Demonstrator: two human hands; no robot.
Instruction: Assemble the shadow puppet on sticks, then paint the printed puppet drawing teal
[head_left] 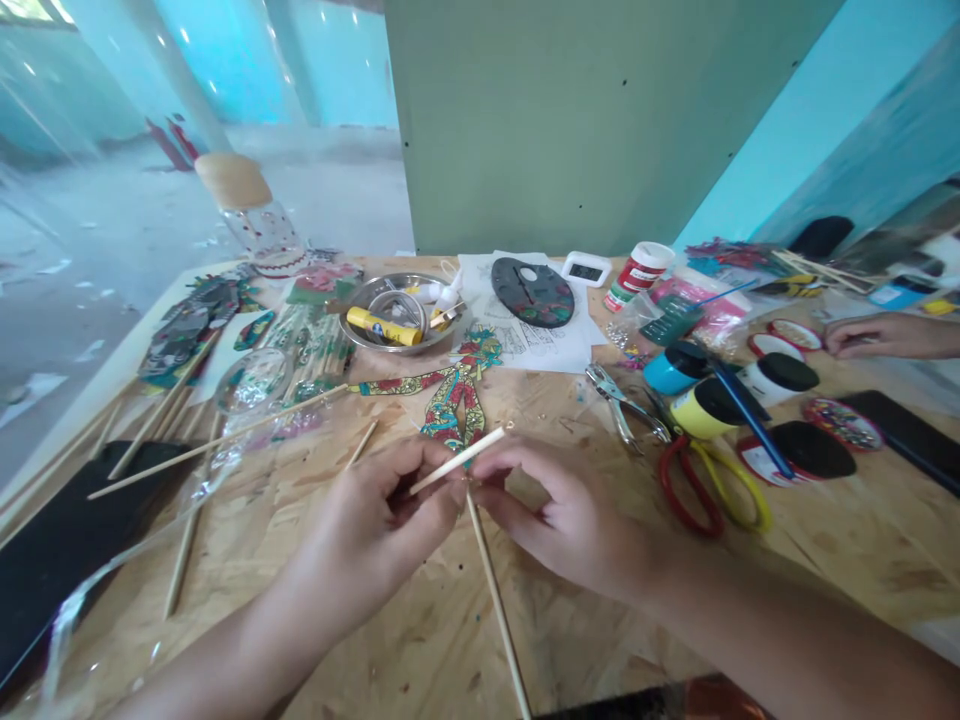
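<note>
My left hand [382, 515] is closed around a short wooden stick [469, 457], which slants up to the right and has a tiny wire loop at its far end. Meeting it at the fingertips, my right hand [555, 505] is pinched; what lies in its fingers is too small to make out. Just beyond both hands lies a flat, jointed paper puppet [450, 405], patterned in red, yellow and teal, its lower end hidden by my fingers. A long thin stick [495, 595] runs from under the fingertips toward me. Another stick [225, 440] reaches the puppet's left arm.
Scissors [690, 485], pliers [626, 405] and paint jars [799, 450] stand to the right. A metal bowl [386, 345] with a yellow glue stick is behind. Loose sticks [184, 550] and a black object [75, 560] lie left. Another person's hand [870, 335] rests at far right.
</note>
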